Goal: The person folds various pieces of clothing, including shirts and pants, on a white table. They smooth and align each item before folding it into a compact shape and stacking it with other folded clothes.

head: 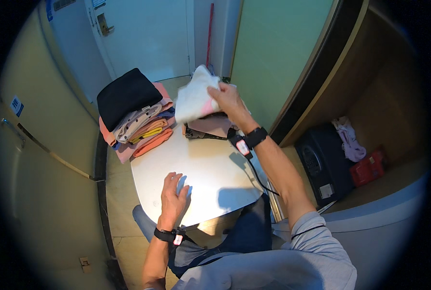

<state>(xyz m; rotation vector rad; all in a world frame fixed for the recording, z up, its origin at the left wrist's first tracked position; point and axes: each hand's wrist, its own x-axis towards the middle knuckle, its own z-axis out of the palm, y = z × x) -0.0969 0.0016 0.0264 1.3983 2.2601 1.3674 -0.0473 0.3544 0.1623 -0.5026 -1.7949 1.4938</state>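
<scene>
My right hand [228, 98] grips the edge of a white garment [197, 90] with a pink patch, between thumb and fingers. The garment is over a low pile of folded clothes [212, 127], pinkish and dark patterned, at the far side of the white table [215, 163]. Over the near left part of the table is my left hand [174, 194], fingers loosely curled and apart, holding nothing. At the table's far left rises a taller stack of folded clothes [146, 125], with a black folded garment [126, 96] on top. Each wrist wears a black strap with a small device.
Right of the table, a black safe [322, 163] stands in an open wooden cabinet, with a lilac cloth [349, 143] on it and a red object [369, 168] beside it. A door [146, 40] and a red pole [210, 36] are beyond the table. A cabinet wall [52, 145] lines the left.
</scene>
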